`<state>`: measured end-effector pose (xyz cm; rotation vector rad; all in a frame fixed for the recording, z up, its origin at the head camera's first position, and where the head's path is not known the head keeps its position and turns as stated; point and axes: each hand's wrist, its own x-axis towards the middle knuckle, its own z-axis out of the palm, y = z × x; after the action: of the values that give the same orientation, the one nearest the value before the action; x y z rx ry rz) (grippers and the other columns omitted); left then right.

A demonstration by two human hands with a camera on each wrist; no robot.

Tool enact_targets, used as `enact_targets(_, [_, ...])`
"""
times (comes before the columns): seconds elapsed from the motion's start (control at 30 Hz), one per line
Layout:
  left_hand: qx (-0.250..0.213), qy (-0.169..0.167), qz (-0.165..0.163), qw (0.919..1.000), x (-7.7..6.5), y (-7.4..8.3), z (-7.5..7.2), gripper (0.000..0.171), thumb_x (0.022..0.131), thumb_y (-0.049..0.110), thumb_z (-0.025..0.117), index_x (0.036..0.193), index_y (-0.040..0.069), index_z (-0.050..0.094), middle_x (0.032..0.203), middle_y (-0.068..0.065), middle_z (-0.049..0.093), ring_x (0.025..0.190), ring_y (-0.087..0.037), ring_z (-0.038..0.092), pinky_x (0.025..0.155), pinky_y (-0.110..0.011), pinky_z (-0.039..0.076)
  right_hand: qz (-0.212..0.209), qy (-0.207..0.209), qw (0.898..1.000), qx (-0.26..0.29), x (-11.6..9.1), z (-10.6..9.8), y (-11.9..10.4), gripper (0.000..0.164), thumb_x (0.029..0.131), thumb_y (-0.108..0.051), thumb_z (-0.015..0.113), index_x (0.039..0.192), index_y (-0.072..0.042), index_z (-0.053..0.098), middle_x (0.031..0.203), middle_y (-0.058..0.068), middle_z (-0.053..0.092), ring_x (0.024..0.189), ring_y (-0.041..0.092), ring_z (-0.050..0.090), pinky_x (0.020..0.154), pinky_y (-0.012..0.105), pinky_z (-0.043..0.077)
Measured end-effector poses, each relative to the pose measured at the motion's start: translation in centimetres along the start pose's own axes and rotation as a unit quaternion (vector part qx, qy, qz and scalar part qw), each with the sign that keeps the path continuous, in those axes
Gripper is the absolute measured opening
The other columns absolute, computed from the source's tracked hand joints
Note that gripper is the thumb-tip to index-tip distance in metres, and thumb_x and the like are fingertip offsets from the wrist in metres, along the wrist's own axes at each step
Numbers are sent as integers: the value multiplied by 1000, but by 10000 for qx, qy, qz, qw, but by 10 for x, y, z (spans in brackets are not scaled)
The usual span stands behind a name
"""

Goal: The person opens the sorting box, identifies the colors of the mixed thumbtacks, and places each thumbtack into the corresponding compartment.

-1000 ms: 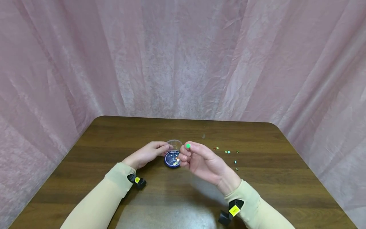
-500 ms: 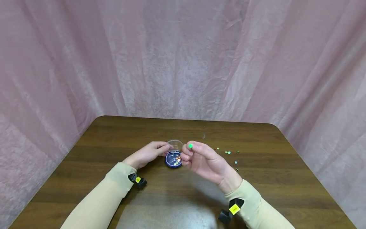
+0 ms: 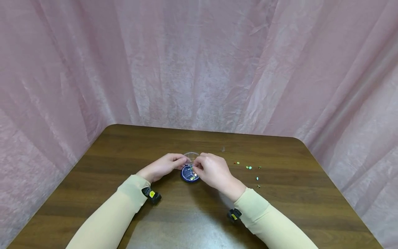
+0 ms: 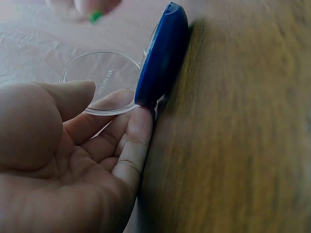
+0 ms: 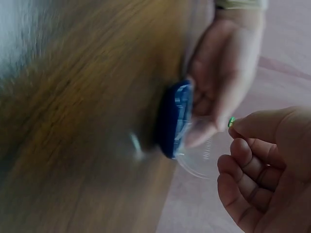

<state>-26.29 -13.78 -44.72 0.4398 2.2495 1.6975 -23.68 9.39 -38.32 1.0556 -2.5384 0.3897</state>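
Note:
A round blue case (image 3: 188, 177) with white dividers sits on the table, its clear lid (image 4: 99, 65) raised on the hinge. Several small shiny pieces, probably thumbtacks, lie in its near right part. My left hand (image 3: 164, 167) holds the lid's edge between thumb and fingers, with other fingertips against the case by the hinge. Just above the case's right side is my right hand (image 3: 215, 170), palm down. Its thumb and index finger pinch a green thumbtack (image 5: 231, 122); the other fingers are curled. That hand covers part of the case and lid in the head view.
To the right, several loose thumbtacks (image 3: 250, 167) are scattered over the brown wooden table (image 3: 311, 204), some with pins showing. A small clear scrap (image 3: 223, 149) lies farther back. Behind the table hangs a pink curtain (image 3: 199, 69).
My right hand has turned from palm up to palm down and moved slightly left over the case, the green thumbtack still pinched. My left hand stays at the lid.

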Motion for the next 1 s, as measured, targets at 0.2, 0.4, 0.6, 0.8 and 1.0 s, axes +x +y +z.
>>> enact_targets(0.2, [-77, -73, 15, 9999, 1, -1, 2, 34, 106, 29, 49, 128, 9, 65, 127, -5, 64, 119, -21, 59, 99, -34, 47, -207, -220, 9983, -505, 9, 21, 1, 11, 85, -24, 71, 75, -27, 69, 73, -15, 53, 66, 7, 55, 54, 28, 46])
enact_targets(0.4, [-58, -75, -14, 10000, 0, 2, 2, 35, 106, 30, 48, 128, 10, 65, 127, -5, 64, 118, -20, 59, 99, -35, 47, -442, -221, 9948, -895, 13, 31, -1, 15, 85, -24, 71, 70, -28, 69, 72, -11, 55, 65, 12, 58, 52, 32, 47])
enact_targets(0.6, [-29, -56, -89, 9999, -3, 3, 1, 37, 106, 33, 48, 130, 11, 65, 130, -4, 62, 119, -21, 58, 101, -36, 45, -620, -231, 9904, -1215, 15, 36, -3, 16, 86, -26, 71, 70, -26, 67, 72, -9, 56, 66, 14, 58, 50, 32, 46])
enact_targets(0.8, [-27, -29, -128, 9999, -3, 2, 2, 36, 106, 32, 48, 129, 11, 65, 129, -4, 63, 117, -20, 59, 100, -36, 46, -669, -294, 9903, -1186, 14, 34, -3, 19, 86, -26, 72, 68, -25, 68, 70, -9, 54, 63, 13, 56, 47, 31, 44])
enact_targets(1.0, [4, 22, -154, 9999, -3, 3, 2, 35, 106, 30, 48, 129, 10, 65, 127, -5, 64, 116, -20, 60, 99, -35, 47, -624, -179, 9950, -759, 7, 22, 3, 10, 86, -24, 71, 76, -26, 72, 75, -12, 59, 69, 11, 60, 54, 31, 47])
